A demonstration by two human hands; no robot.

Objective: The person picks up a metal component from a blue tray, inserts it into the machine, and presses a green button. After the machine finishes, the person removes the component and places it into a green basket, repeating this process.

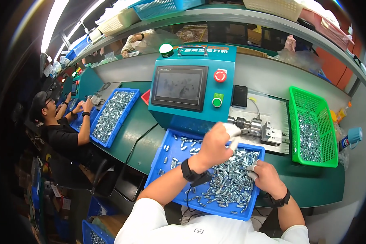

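At the centre of the head view, a shallow blue plastic tray (162,160) sits on the green workbench (313,187) directly in front of the person and holds a heap of small silver metal cylindrical parts (227,179), piled thickest toward its right half and scattered thinly at its left. The left hand (216,142) is raised above the tray's far edge, with white-wrapped fingertips (233,130) closed toward each other just beside the small metal chuck (242,123) of the teal machine; whether a part is pinched between them cannot be told. A black wristband (188,171) circles the left wrist. The right hand (266,177) rests low at the right side of the tray, fingers curled down into the heap, its white-wrapped fingertips (252,167) touching the parts; what it grips cannot be told. Behind the tray stands the teal control cabinet (191,110), carrying a dark touchscreen (179,87), a red round stop button (220,76) and a green round button (217,101). To the right, a green mesh plastic basket (313,101) contains more silver parts. To the left, a second blue tray (126,116) full of similar parts lies near another person in a black shirt (63,136), seated at the same bench. Further plastic baskets (158,8) stand on the shelf above.
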